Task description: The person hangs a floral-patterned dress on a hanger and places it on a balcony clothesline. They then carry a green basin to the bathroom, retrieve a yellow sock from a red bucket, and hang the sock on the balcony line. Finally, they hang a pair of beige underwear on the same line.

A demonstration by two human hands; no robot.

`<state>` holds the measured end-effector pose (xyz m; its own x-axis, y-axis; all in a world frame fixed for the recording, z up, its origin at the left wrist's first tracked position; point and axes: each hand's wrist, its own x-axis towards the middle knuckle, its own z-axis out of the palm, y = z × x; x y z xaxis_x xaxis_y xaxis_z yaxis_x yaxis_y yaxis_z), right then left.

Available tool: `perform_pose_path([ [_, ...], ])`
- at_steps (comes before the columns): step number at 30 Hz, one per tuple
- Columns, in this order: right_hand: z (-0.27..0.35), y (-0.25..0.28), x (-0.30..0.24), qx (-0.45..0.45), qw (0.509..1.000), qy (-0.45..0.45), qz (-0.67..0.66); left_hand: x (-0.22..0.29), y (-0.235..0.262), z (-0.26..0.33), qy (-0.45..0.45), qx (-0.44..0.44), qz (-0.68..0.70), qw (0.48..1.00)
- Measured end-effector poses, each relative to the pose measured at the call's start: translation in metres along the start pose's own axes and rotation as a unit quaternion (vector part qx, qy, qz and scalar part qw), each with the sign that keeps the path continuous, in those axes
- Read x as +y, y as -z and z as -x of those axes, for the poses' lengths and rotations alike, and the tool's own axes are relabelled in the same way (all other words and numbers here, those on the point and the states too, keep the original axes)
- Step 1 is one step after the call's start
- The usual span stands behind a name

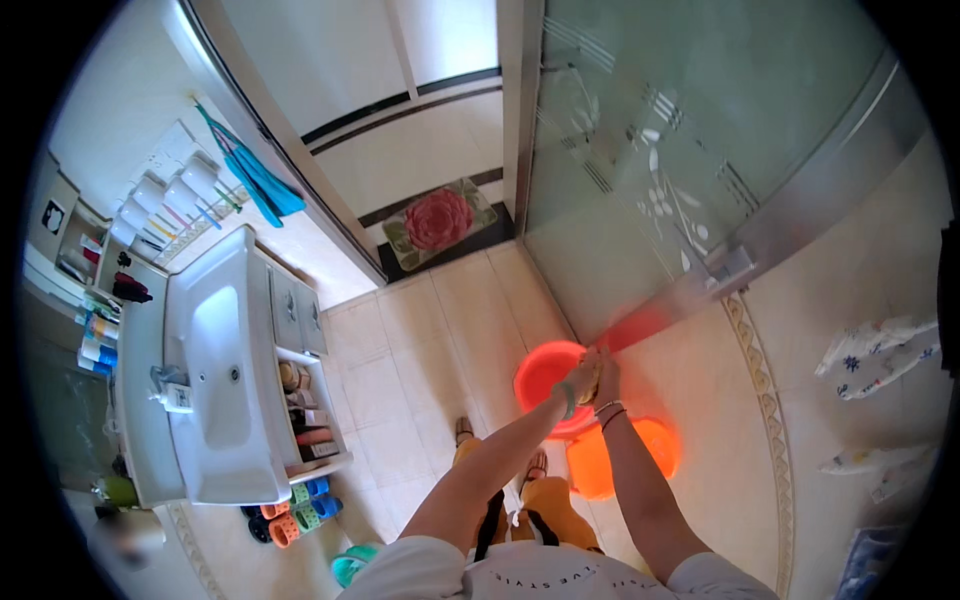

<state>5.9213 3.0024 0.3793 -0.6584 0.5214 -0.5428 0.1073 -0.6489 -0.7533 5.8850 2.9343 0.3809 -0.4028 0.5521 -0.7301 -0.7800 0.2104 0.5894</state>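
I look down in a bathroom. Both of my hands meet over the rim of a red plastic basin [540, 372] on the tiled floor. My left hand [583, 372] and my right hand [605, 378] close together on a small yellowish thing, maybe a sponge or cloth [592, 378]; it is too small to tell which. An orange bucket [600, 465] stands just behind the basin, partly hidden by my right forearm. My feet in sandals show beneath my arms.
A white washbasin [215, 370] with open shelves stands at the left, slippers [295, 515] below it. A frosted glass shower door [680, 170] rises at the right. A flower doormat [437, 222] lies at the doorway. Cloths [875, 355] hang on the right wall.
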Motion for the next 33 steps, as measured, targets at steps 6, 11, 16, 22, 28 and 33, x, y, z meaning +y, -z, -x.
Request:
perform_pose_path([
  [6, -0.035, -0.156, -0.033, -0.169, 0.982, 0.072, -0.048, 0.139, 0.094, 0.052, -0.123, -0.038, 0.146, 0.981],
  [11, -0.013, -0.310, -0.051, -0.218, 0.972, 0.070, -0.059, 0.246, 0.204, 0.101, -0.196, -0.069, 0.187, 0.960],
  [16, -0.036, -0.398, -0.052, -0.253, 0.949, 0.081, -0.169, 0.318, 0.248, 0.128, -0.265, -0.038, 0.162, 0.950],
  [22, -0.074, -0.455, -0.069, -0.269, 0.931, 0.052, -0.242, 0.383, 0.274, 0.102, -0.310, -0.196, 0.341, 0.866],
  [28, -0.129, -0.524, -0.095, -0.277, 0.926, 0.058, -0.249, 0.448, 0.301, 0.044, -0.363, -0.063, 0.358, 0.858],
  [33, -0.194, -0.602, -0.118, -0.336, 0.896, 0.013, -0.291, 0.537, 0.328, 0.013, -0.415, -0.036, 0.363, 0.834],
])
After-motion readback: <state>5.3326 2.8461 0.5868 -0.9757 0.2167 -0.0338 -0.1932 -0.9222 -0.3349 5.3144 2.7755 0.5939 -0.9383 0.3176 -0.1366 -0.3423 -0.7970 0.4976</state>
